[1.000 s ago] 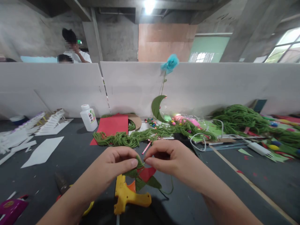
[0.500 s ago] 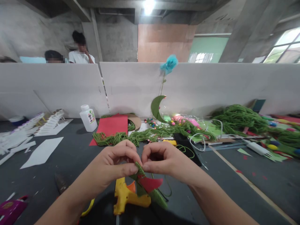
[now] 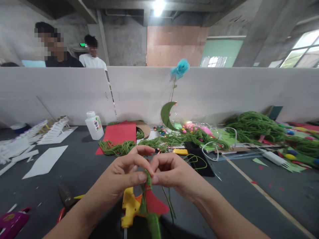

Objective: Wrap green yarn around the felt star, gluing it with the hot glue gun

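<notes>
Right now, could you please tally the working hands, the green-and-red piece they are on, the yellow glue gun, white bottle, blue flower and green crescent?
Hands: 2, left hand and right hand
Green-and-red piece: 1
Yellow glue gun: 1
White bottle: 1
Blue flower: 1
Green crescent: 1
Total: 7

Grey concrete wall [image 3: 124,43] rises at upper left and centre; a bright lamp [image 3: 159,7] glows at top centre. A white partition [image 3: 211,93] spans mid-frame behind the dark bench [image 3: 82,162]. A window [image 3: 302,53] lights the upper right.
</notes>
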Demonstrator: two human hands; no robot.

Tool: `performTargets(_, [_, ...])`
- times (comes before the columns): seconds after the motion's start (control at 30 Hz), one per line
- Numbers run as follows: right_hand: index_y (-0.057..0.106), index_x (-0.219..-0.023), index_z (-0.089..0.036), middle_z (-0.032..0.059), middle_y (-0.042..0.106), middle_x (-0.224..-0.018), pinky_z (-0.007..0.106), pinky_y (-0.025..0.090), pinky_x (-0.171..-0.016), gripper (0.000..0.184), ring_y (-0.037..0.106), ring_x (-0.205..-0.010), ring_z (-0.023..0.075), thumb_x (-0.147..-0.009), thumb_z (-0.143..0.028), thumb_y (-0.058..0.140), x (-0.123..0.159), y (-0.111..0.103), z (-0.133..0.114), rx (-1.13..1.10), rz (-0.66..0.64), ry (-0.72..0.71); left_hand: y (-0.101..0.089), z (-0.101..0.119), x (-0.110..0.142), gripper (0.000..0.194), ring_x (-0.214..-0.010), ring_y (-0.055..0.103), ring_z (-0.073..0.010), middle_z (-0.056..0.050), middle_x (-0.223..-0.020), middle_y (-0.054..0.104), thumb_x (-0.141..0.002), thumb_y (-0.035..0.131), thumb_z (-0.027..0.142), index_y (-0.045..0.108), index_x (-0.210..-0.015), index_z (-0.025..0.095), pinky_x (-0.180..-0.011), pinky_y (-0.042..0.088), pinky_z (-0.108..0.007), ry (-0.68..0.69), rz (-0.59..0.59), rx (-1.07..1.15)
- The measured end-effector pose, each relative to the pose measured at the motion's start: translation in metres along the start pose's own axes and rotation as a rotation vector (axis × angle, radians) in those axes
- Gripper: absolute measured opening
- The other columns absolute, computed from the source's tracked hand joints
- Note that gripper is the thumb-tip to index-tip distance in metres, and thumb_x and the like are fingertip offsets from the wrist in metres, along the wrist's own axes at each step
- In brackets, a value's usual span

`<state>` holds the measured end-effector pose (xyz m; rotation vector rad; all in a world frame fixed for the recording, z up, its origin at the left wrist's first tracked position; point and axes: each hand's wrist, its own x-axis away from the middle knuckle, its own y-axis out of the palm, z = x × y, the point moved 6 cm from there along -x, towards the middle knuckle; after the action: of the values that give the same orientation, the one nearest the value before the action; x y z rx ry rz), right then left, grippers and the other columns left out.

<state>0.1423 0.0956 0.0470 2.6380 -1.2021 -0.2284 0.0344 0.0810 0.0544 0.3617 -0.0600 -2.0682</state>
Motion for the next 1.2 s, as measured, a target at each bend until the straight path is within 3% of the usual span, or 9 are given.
performTargets(0.2, [0.059,-0.066,-0.016,-0.0082,0.041,-0.052,0.019,0.017,-0.043,0.018,0.026,-0.046,0.0038,-0.064,-0.025,0.075,0.001,0.001,-0.006,0.066,0.109,-0.050,-0.007,0.004,0.000,0.009,-0.117,0.041,-0.0186,0.002,-0.116,0.049,-0.076,0.064,0.022,0.063,-0.082,0.029,-0.089,0.037,-0.025,0.090,0.197,-0.107])
performTargets(0.3, [0.057,-0.063,-0.016,-0.0075,0.041,-0.052,0.020,0.019,-0.043,0.015,0.026,-0.047,0.0047,-0.067,-0.023,0.069,0.003,-0.004,-0.015,0.226,0.238,-0.102,-0.014,0.012,0.000,0.006,-0.102,0.048,-0.0156,0.002,-0.101,0.054,-0.076,0.064,0.023,0.060,-0.072,0.024,-0.082,0.038,-0.021,0.117,0.305,-0.280])
performTargets(0.43, [0.056,-0.062,-0.016,-0.0062,0.044,-0.054,0.021,0.024,-0.046,0.010,0.033,-0.049,0.0062,-0.069,-0.021,0.063,0.006,-0.011,-0.023,0.532,0.365,-0.089,-0.016,0.009,-0.001,0.014,-0.076,0.049,-0.0132,0.002,-0.076,0.055,-0.081,0.056,0.031,0.061,-0.071,0.022,-0.067,0.039,-0.021,-0.041,0.285,-0.428])
performTargets(0.53, [0.055,-0.061,-0.017,-0.0066,0.042,-0.051,0.020,0.025,-0.044,0.010,0.034,-0.048,0.0068,-0.070,-0.017,0.060,0.007,-0.010,-0.024,0.737,0.410,-0.084,-0.016,0.001,-0.001,0.012,-0.070,0.049,-0.0129,0.003,-0.071,0.056,-0.079,0.059,0.032,0.061,-0.076,0.021,-0.063,0.038,-0.022,-0.147,0.277,-0.462])
performTargets(0.77, [0.061,-0.072,-0.017,-0.0053,0.048,-0.054,0.020,0.031,-0.049,0.007,0.041,-0.049,0.0076,-0.075,-0.013,0.055,0.015,0.004,-0.032,1.115,0.434,-0.229,-0.018,-0.001,-0.003,0.016,-0.065,0.047,-0.0125,0.003,-0.068,0.055,-0.079,0.057,0.034,0.062,-0.076,0.019,-0.059,0.037,-0.022,-0.127,0.348,-0.582])
performTargets(1.0, [0.064,-0.072,-0.017,0.0033,0.052,-0.072,0.024,0.035,-0.055,0.017,0.048,-0.059,0.0118,-0.082,-0.018,0.050,0.023,0.014,-0.042,1.465,0.394,-0.428,-0.017,0.002,-0.001,0.018,-0.063,0.046,-0.0133,0.003,-0.066,0.053,-0.077,0.058,0.037,0.062,-0.079,0.020,-0.058,0.037,-0.023,-0.150,0.367,-0.522])
performTargets(1.1, [0.064,-0.072,-0.017,0.0050,0.054,-0.079,0.025,0.036,-0.056,0.016,0.048,-0.060,0.0118,-0.081,-0.018,0.051,0.024,0.014,-0.046,1.454,0.389,-0.421,-0.015,0.003,-0.001,0.017,-0.065,0.047,-0.0145,0.002,-0.068,0.055,-0.076,0.060,0.036,0.062,-0.077,0.019,-0.059,0.037,-0.024,-0.155,0.355,-0.514])
performTargets(1.2, [0.064,-0.070,-0.018,0.0028,0.055,-0.076,0.026,0.038,-0.059,0.012,0.050,-0.064,0.0126,-0.078,-0.017,0.054,0.022,0.009,-0.049,1.280,0.357,-0.326,-0.014,0.001,0.000,0.015,-0.065,0.047,-0.0144,0.003,-0.068,0.055,-0.077,0.059,0.035,0.062,-0.079,0.020,-0.060,0.037,-0.024,-0.178,0.331,-0.499])
